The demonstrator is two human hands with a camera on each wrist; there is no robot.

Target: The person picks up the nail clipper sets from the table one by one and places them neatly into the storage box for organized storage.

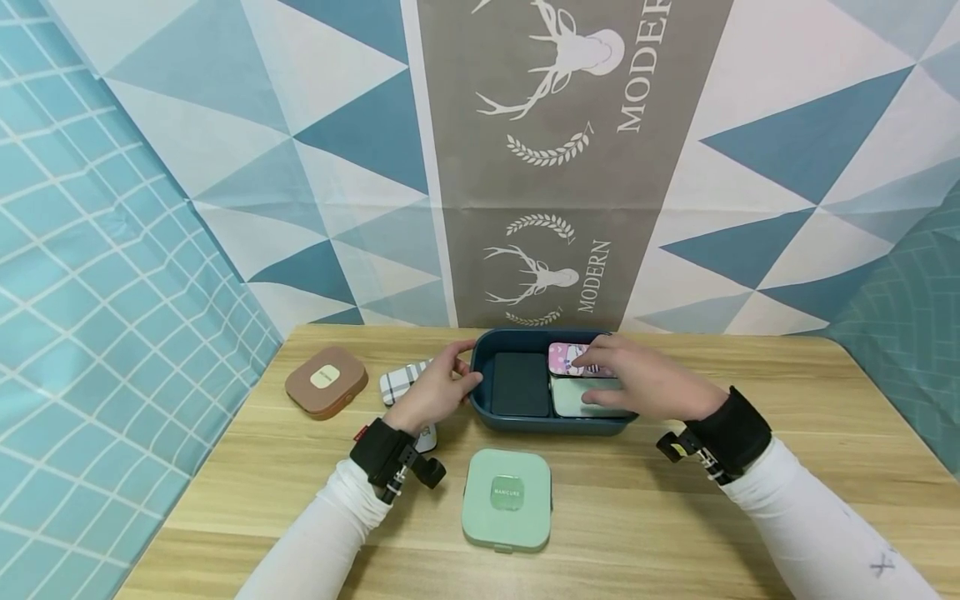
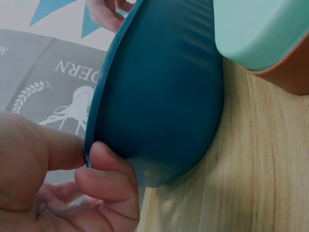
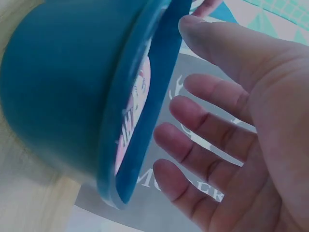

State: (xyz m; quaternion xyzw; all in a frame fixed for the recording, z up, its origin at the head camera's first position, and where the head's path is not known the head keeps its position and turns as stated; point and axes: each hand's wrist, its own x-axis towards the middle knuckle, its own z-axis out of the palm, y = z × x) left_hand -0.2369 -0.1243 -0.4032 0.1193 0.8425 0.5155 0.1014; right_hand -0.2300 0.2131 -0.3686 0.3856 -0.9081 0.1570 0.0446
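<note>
A dark blue oval bin (image 1: 555, 427) stands on the wooden table near its back edge. My left hand (image 1: 437, 387) pinches the bin's left rim between thumb and fingers, as the left wrist view shows up close. Over the bin's right half hovers my right hand (image 1: 645, 379), its fingers spread and relaxed with nothing in them. Inside lie a dark flat case (image 1: 521, 384) on the left, a pink patterned tin (image 1: 564, 358) at the back right and a pale green case (image 1: 573, 397) at the front right. My right fingers partly cover the last two.
A square mint green case marked MANICURE (image 1: 507, 500) lies in front of the bin. To the left are a brown case (image 1: 327, 383) and a plaid case (image 1: 397, 382), partly behind my left hand. A patterned cloth wall (image 1: 360, 208) rises behind the table (image 1: 675, 533).
</note>
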